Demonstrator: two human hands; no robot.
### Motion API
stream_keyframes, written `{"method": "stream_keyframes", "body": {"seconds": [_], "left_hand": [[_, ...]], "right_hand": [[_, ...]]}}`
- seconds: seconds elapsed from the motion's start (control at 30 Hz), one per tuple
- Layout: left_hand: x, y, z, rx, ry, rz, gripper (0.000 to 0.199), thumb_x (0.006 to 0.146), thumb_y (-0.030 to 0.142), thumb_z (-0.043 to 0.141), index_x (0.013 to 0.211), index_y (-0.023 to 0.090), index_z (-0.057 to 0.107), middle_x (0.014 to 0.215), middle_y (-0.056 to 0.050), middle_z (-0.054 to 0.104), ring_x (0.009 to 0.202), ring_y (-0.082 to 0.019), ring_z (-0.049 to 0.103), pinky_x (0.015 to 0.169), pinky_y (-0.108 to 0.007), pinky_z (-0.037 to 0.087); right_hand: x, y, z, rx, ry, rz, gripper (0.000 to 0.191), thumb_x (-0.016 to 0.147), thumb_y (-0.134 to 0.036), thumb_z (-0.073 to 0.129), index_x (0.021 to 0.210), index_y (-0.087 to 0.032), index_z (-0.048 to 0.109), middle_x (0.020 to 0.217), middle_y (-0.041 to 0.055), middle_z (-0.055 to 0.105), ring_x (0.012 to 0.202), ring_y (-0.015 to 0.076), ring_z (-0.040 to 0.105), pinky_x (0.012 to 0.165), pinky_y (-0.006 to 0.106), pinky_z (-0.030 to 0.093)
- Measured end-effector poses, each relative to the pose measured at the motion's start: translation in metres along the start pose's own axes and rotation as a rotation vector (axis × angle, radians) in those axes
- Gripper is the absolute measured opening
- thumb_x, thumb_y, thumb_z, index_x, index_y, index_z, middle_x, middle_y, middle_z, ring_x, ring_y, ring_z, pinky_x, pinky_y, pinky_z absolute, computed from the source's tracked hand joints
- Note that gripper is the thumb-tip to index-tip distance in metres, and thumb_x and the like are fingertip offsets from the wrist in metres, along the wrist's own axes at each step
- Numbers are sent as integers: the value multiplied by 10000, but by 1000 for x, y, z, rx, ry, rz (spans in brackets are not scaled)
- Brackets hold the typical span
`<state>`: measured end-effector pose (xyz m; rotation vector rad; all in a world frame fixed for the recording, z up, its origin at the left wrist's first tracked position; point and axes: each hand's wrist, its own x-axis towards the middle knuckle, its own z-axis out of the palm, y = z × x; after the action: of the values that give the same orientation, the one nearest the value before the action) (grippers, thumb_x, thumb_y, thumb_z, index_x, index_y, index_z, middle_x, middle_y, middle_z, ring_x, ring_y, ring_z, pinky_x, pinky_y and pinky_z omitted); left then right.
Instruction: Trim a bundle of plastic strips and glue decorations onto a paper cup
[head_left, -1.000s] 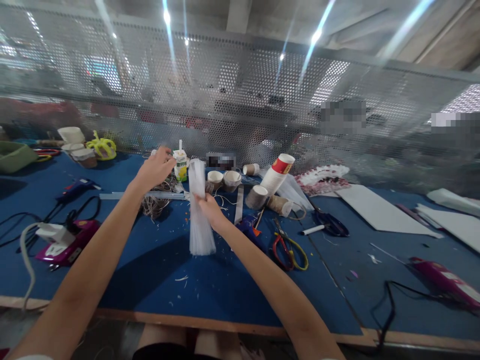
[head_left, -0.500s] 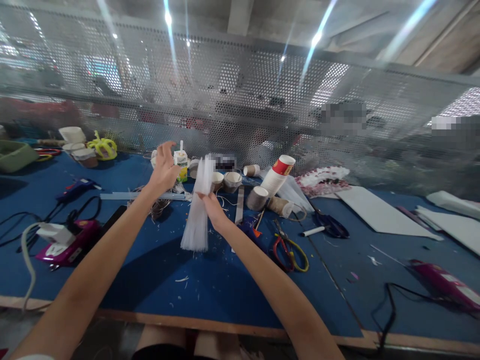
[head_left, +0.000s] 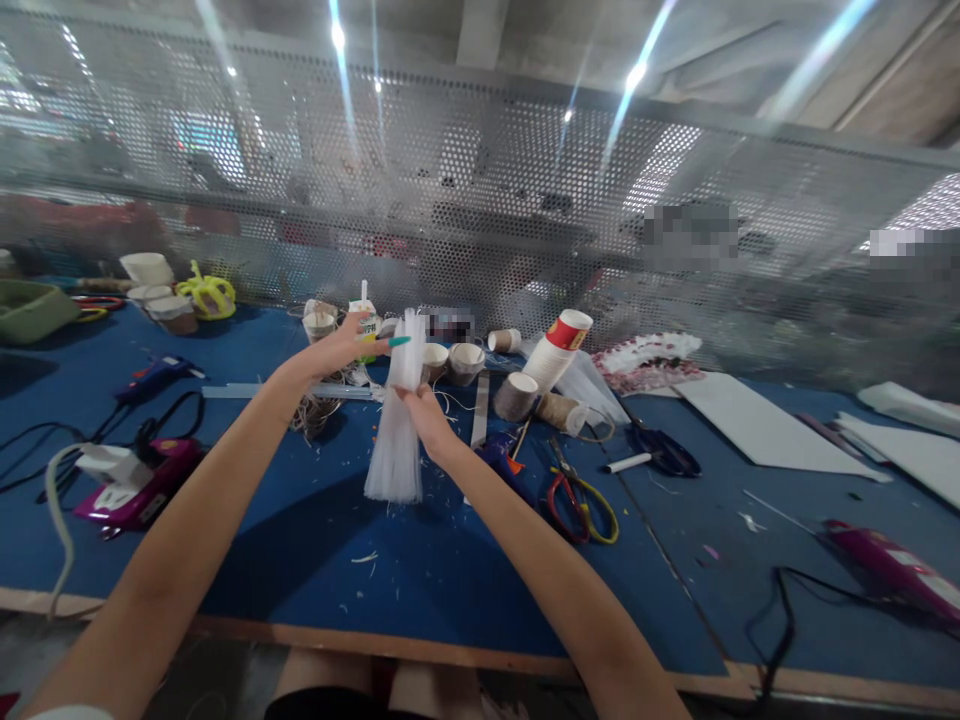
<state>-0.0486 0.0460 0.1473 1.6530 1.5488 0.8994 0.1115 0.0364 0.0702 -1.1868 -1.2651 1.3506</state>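
A bundle of white, see-through strands or mesh (head_left: 395, 460) stands upright over the blue table, its lower end flaring. Closed around its middle from the right side is my right hand (head_left: 429, 418). My left hand (head_left: 341, 347) reaches in from the left at the bundle's upper part. At its fingertips a slim, teal, pointed thing (head_left: 399, 341) lies across the bundle; its kind does not show. Behind that hand, a drink carton (head_left: 365, 312) with a straw is partly hidden. Tangled twine (head_left: 313, 415) lies below my left wrist.
Paper cups (head_left: 551, 365) are stacked right of the bundle, near a twine spool (head_left: 561, 412) and scissors (head_left: 577, 505). A blue glue gun (head_left: 154, 378) and a purple power strip (head_left: 142, 497) are at left. White boards (head_left: 780, 430) lie at right, before a perforated metal screen (head_left: 480, 200).
My left hand has come down and right, from open beside the carton to the bundle's upper part. A teal thing now shows at its fingertips. My right hand stays on the bundle.
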Motion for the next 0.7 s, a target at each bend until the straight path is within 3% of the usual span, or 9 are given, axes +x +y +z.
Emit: {"method": "stream_keyframes", "body": {"seconds": [0.1,0.2,0.27,0.33,0.53,0.7], "left_hand": [[0,-2,4,-54,-136,-95,688,718,496,573,1287,174,360,1294,-182,483,1097,-307,539,733,-363,511],[4,-4,6,-14,-163,-68,491,623,436,697,993,136,579,994,-133,649,874,-265,629,617,-297,510],[6,-4,4,3,-182,-34,330,595,379,731,784,136,612,791,-80,664,739,-217,633,586,-279,501],[7,-6,-2,-20,-175,-20,261,588,327,740,712,140,608,699,-45,648,653,-173,616,581,-270,501],[8,-12,-18,-181,-182,-46,315,629,180,698,929,157,609,739,-23,662,659,-141,627,625,-258,511],[7,-16,-28,-245,-112,-32,330,672,193,671,996,160,621,824,-51,684,690,-134,619,626,-237,495]], "right_hand": [[-5,-5,2,58,-81,-82,357,688,-309,658,996,-183,531,950,39,659,876,186,613,793,314,491],[-8,-7,1,120,-197,-153,343,627,-324,721,898,-163,585,871,40,677,783,177,629,718,302,517],[-7,-6,0,117,-177,-147,340,602,-356,738,831,-145,601,773,34,674,696,170,627,655,296,521],[-4,-3,-3,111,-121,-113,344,619,-402,716,807,-141,594,689,22,656,623,165,617,594,291,515],[9,6,-10,-16,53,-157,357,679,-508,626,712,-159,560,598,11,610,569,162,583,495,258,458],[18,12,-15,-42,82,-185,412,739,-567,529,659,-162,535,562,12,567,572,158,550,497,251,434]]}}
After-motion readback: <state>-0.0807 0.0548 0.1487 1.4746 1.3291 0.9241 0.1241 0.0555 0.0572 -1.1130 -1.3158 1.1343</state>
